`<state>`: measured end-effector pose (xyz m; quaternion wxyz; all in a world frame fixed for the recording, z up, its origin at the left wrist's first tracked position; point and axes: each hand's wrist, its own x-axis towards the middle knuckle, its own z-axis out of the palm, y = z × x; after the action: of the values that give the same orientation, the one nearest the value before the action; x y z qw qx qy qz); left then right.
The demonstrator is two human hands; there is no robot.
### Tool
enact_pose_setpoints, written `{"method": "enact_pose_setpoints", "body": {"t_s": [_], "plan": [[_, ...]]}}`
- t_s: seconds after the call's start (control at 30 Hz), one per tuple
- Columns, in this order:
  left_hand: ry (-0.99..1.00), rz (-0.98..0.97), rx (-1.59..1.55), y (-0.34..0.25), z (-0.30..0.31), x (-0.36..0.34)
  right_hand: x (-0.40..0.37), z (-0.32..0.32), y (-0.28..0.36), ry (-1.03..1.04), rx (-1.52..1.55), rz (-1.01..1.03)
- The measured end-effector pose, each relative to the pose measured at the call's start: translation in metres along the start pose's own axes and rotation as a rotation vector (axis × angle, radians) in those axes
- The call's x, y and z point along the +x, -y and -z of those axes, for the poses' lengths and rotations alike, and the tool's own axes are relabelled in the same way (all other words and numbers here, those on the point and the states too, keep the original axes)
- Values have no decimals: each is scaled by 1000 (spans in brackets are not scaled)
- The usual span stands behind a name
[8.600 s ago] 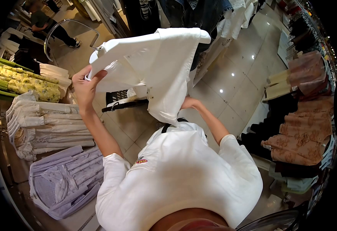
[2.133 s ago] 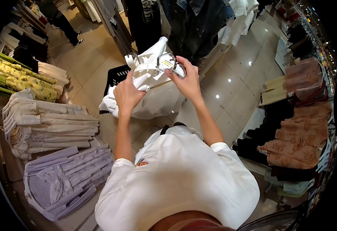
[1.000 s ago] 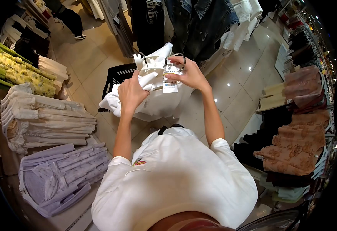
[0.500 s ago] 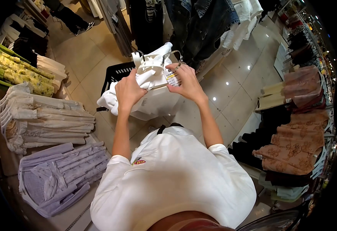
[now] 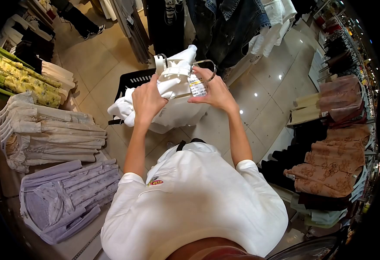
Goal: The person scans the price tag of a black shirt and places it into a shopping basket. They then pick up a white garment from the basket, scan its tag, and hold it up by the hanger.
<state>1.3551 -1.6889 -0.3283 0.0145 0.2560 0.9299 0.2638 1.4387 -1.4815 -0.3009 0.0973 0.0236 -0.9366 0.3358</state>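
A white garment (image 5: 177, 80) is bunched on white hangers with metal hooks, in front of my body. My left hand (image 5: 147, 99) grips its left side, fingers hidden in the folds. My right hand (image 5: 216, 92) holds the hanger end at the garment's right, thumb and fingers around a printed price tag (image 5: 197, 86) with a yellow strip. A translucent whitish bag (image 5: 183, 113) hangs below the garment. Part of a black basket (image 5: 133, 79) shows behind my left hand.
Racks at the left hold yellow floral (image 5: 18, 73), cream (image 5: 55, 134) and lilac clothes (image 5: 68, 190). Dark denim (image 5: 229, 34) hangs ahead. Orange-brown tops (image 5: 329, 169) hang at the right. A person's legs (image 5: 79, 19) stand at the far upper left.
The garment and hanger hooks have shifted slightly right and tilted. The price tag now faces up more fully, and my right hand has moved slightly right.
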Motion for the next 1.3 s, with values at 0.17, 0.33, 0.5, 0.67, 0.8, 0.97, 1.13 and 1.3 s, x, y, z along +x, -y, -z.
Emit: {"method": "enact_pose_setpoints", "body": {"t_s": [0.17, 0.33, 0.5, 0.67, 0.8, 0.97, 1.13, 1.3], "plan": [[-36, -20, 10, 0, -1, -2, -3, 9, 3, -22, 151, -33], [-67, -52, 0, 0, 2, -2, -39, 5, -37, -275, 264, -75], [-100, -77, 11, 6, -3, 1, -128, -25, -114, -255, 426, -534], [-133, -119, 24, 7, -3, 5, -264, -61, -179, 564, 110, -671], [-145, -134, 29, 7, -6, 9, -310, -75, -172, 727, 362, -702], [-122, -146, 47, 8, -9, 12, -335, -128, -157, 375, 203, -407], [-96, -143, 51, 7, -9, 11, -353, -165, -184, 270, 372, -1003], [-104, -122, 39, 9, -9, 8, -338, -161, -182, 292, 360, -1057]]}}
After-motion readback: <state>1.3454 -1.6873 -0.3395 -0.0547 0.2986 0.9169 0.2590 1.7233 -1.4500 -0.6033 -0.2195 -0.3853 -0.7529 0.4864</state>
